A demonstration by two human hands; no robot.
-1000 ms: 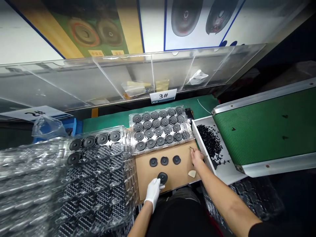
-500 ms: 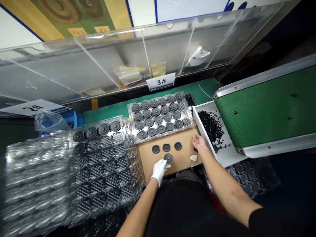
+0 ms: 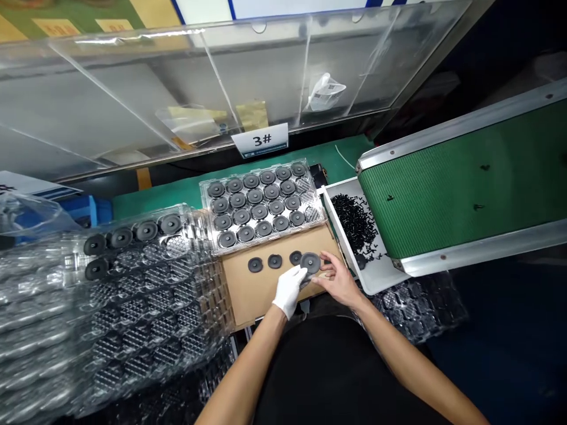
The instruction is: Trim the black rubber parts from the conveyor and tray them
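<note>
A round dark grey disc (image 3: 310, 262) with a small raised centre is held up over the cardboard (image 3: 239, 292). My left hand (image 3: 289, 289), in a white glove, pinches its lower left side. At its right edge, the thumb and fingers of my bare right hand (image 3: 340, 282) close on the disc; whether they also hold a small part is hidden. Behind my hands, three smaller black discs lie in a row: a left one (image 3: 255, 264), a middle one (image 3: 274, 261) and a right one (image 3: 295, 257), partly covered by the held disc.
Beyond the cardboard sits a clear plastic tray (image 3: 215, 247) with many grey discs. Stacked clear trays (image 3: 146, 307) stand at left. To the right, a white bin (image 3: 378, 283) holds small black pieces (image 3: 354, 221), beside a green conveyor belt (image 3: 443, 183). A "3#" sign (image 3: 261, 140) hangs behind.
My right hand has come from the cardboard's right edge to the disc in my left hand. That disc is raised and turned more toward me. The whole view has shifted.
</note>
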